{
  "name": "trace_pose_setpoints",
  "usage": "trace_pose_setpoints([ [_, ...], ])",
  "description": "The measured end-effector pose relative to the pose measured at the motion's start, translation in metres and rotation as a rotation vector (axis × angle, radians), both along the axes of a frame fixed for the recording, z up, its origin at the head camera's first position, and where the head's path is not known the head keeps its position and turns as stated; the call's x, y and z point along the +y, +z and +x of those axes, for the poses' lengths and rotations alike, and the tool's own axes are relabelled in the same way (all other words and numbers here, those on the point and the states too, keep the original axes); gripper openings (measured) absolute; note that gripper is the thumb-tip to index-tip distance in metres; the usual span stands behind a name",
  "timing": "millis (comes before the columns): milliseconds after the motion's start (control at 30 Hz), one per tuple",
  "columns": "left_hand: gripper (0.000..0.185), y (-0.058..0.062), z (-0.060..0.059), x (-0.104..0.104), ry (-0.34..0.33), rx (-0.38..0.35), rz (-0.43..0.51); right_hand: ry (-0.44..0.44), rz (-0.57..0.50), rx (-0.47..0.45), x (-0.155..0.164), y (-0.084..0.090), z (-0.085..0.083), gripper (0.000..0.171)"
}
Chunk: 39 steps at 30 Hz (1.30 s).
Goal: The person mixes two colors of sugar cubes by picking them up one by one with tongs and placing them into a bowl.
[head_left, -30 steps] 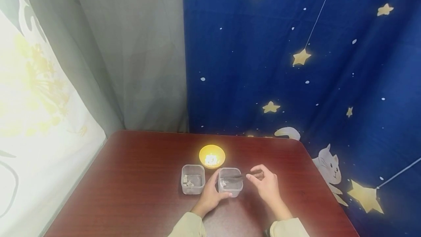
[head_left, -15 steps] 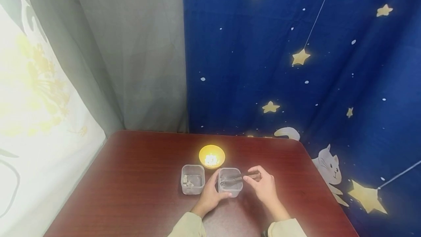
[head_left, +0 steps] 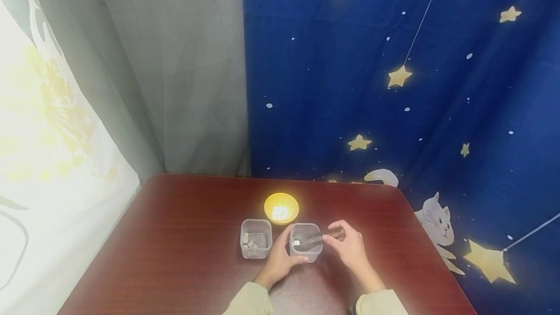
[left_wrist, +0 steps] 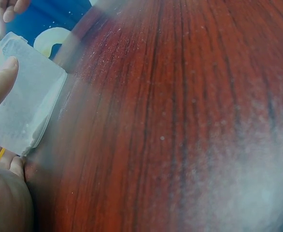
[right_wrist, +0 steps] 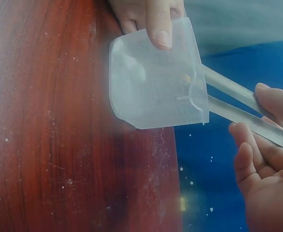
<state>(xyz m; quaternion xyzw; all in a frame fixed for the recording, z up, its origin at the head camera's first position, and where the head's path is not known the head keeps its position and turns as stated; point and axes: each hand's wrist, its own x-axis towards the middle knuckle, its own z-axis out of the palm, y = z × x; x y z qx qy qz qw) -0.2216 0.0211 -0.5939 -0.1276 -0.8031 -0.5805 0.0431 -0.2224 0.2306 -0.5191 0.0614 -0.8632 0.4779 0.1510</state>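
Note:
My left hand (head_left: 280, 259) grips a clear square plastic container (head_left: 318, 252) from its left side, thumb along the near wall and fingers behind. In the left wrist view its thumb (left_wrist: 5, 82) lies against the cloudy wall. My right hand (head_left: 351, 249) holds metal tongs (head_left: 314, 240) between thumb and fingers. Both arms of the tongs (right_wrist: 231, 88) reach into the container over its rim, slightly apart in the right wrist view. Their perforated end is low inside, with a small white piece (head_left: 297, 243) right at it.
A second clear container (head_left: 268, 252) stands to the left, holding several pale pieces (head_left: 249, 242). Behind both is a yellow bowl (head_left: 269, 202) with bright white contents. The reddish-brown table (head_left: 183, 237) ends at curtains on the far side.
My right hand has shifted slightly left, and the tongs' end now sits lower in the container beside the white piece. The left hand and its container have stayed in place.

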Motion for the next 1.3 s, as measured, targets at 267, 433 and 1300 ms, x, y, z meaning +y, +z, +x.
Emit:
trace_pose_setpoints([
  [267,0.100,-0.002,-0.001,0.000,-0.004,0.000,0.016,0.016,-0.008,-0.039,0.004,0.000,-0.002,0.027],
  [433,0.100,0.000,-0.001,0.000,-0.009,0.001,0.022,0.076,-0.010,-0.053,0.007,0.002,-0.002,0.028],
  [1300,0.100,-0.001,-0.001,0.000,-0.001,0.000,-0.002,0.083,0.010,-0.082,0.008,-0.003,0.001,0.022],
])
